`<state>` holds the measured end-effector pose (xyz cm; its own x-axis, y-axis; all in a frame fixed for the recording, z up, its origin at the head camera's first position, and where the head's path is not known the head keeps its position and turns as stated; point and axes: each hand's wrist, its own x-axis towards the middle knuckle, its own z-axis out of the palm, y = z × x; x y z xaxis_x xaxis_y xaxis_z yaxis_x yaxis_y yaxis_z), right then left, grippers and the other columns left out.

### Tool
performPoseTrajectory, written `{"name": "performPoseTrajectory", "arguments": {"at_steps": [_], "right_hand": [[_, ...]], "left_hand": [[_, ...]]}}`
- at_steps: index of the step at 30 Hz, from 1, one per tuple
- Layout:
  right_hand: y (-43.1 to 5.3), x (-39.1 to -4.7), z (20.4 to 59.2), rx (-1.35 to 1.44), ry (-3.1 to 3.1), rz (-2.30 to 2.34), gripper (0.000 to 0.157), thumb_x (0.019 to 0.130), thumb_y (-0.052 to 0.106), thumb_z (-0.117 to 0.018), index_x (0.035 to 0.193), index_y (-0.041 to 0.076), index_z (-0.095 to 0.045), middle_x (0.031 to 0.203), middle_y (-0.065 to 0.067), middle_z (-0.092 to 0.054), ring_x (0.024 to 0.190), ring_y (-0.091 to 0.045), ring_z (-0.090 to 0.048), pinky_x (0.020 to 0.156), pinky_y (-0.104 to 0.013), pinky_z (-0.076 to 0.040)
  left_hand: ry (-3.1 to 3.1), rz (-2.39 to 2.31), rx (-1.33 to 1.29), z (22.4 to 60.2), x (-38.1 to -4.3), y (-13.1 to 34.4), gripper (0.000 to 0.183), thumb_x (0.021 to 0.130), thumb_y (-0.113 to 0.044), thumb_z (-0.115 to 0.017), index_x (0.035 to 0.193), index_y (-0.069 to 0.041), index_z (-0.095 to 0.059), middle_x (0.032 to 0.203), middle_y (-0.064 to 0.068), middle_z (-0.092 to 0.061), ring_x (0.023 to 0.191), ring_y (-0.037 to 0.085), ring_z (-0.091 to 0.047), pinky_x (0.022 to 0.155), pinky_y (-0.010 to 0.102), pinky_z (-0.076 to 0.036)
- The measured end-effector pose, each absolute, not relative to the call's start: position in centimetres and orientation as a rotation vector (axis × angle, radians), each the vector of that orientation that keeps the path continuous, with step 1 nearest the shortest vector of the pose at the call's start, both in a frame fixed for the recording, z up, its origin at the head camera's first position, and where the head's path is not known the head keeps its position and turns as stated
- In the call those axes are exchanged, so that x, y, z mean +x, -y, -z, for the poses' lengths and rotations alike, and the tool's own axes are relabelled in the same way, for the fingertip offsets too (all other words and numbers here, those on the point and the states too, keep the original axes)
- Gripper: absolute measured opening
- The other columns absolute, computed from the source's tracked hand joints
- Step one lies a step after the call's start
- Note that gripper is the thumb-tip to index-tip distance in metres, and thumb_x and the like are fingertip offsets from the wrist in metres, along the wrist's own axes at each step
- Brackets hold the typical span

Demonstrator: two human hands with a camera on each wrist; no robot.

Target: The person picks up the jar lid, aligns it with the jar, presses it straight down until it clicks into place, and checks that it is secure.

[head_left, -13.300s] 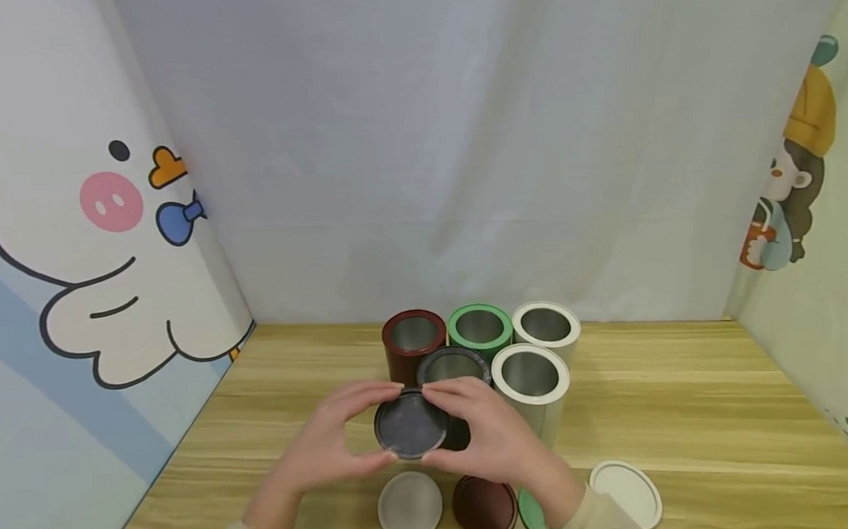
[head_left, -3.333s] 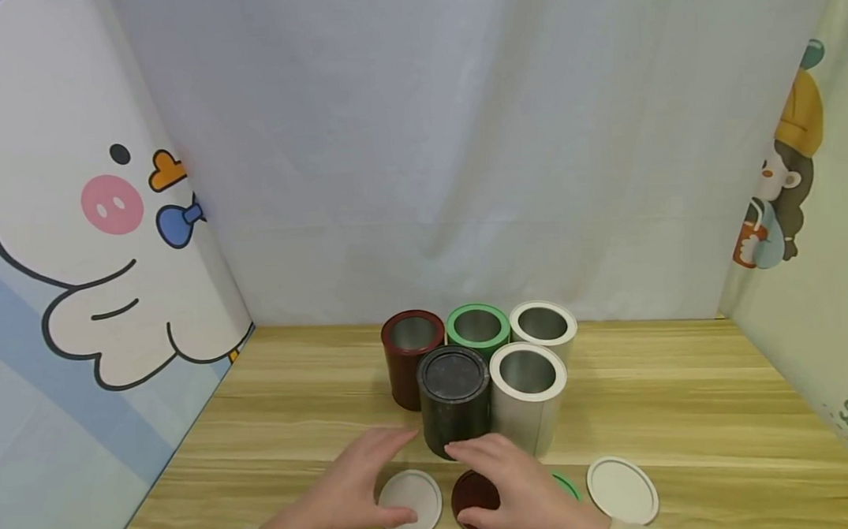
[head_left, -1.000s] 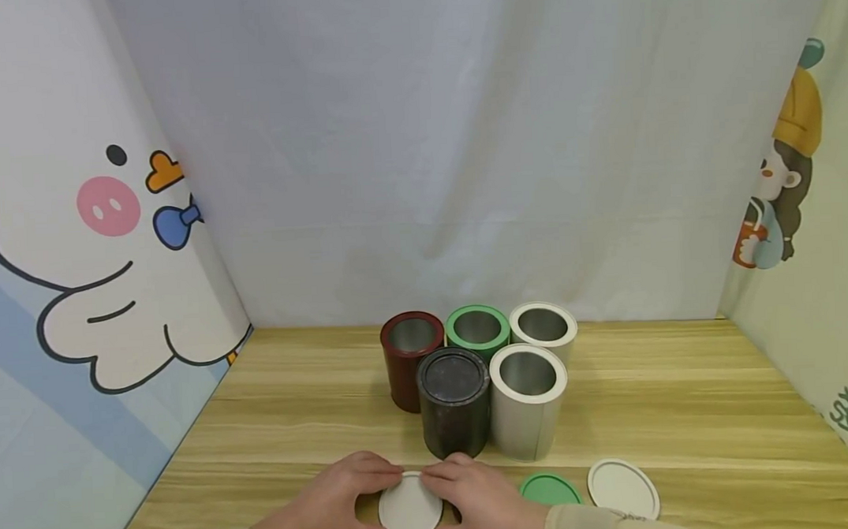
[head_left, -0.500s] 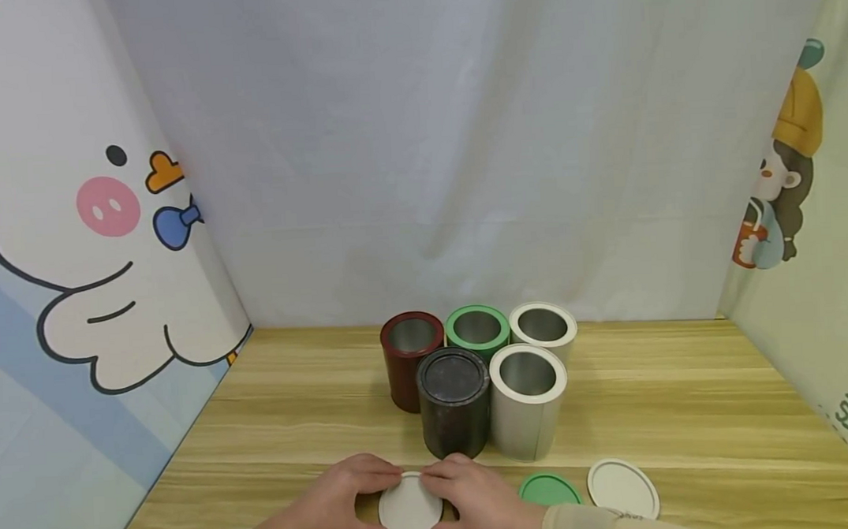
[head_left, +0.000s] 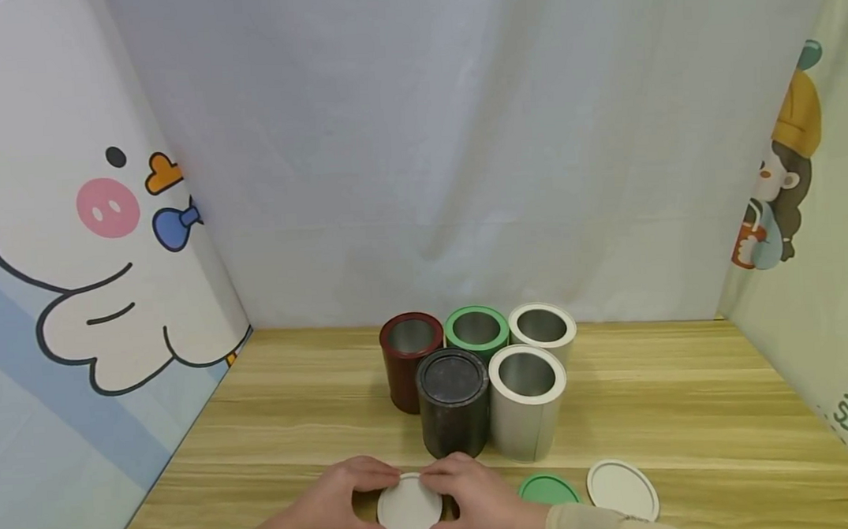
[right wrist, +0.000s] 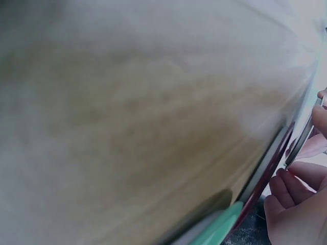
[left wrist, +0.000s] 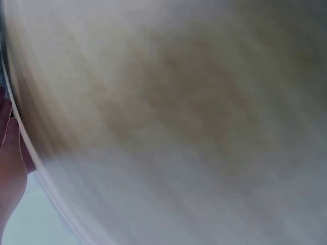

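A pale grey round lid [head_left: 409,507] is at the front of the table between both hands. My left hand [head_left: 335,501] grips its left edge, with the thumb near and the fingers at the far side. On the opposite edge, my right hand [head_left: 480,500] holds it the same way. The right wrist view shows the held lid [right wrist: 306,135] side-on at the fingers of the right hand [right wrist: 299,204]. A dark red lid [right wrist: 263,181] lies close by, hidden under the right hand in the head view. In the left wrist view, the left hand [left wrist: 11,163] shows only partly.
Behind the hands stand a lidded black can [head_left: 455,413], an uncovered pale grey can [head_left: 526,426], and uncovered dark red [head_left: 404,384], green [head_left: 476,347] and white [head_left: 563,349] cans. A green lid [head_left: 549,489] and a cream lid [head_left: 622,490] lie to the right.
Earlier both hands held the black lid; it now sits on the black can. The hands then came down and left onto the pale grey lid. Over the last second they have hardly moved.
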<state>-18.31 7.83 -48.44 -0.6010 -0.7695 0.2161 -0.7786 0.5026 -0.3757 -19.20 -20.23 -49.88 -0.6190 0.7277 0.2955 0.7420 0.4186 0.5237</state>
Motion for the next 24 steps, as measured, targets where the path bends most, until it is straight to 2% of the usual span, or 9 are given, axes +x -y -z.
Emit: {"name": "performPoseTrajectory", "arguments": {"at_steps": [12,24], "right_hand": [[-8.7,-18.0,47.1,1.398,2.623,-0.96,0.055,0.087,0.038,-0.077,0.129,0.004,-0.066,0.127,-0.005,-0.062,0.115,-0.019,-0.055,0.095,-0.031,-0.048],[-9.2,-18.3,46.2,1.307,2.603,-1.052,0.055,0.084,0.039,-0.08,0.126,0.006,-0.068,0.125,-0.002,-0.064,0.113,-0.017,-0.056,0.094,-0.031,-0.049]], "left_hand": [[2.482,1.042,-1.408,48.3,-19.3,19.9,0.054,0.079,-0.038,-0.085,0.12,-0.006,-0.073,0.12,0.003,-0.069,0.109,0.019,-0.063,0.09,0.036,-0.053],[2.485,1.105,-1.384,46.6,-19.5,19.4,0.053,0.079,-0.038,-0.085,0.121,-0.008,-0.073,0.121,0.002,-0.069,0.11,0.018,-0.063,0.091,0.036,-0.053]]}}
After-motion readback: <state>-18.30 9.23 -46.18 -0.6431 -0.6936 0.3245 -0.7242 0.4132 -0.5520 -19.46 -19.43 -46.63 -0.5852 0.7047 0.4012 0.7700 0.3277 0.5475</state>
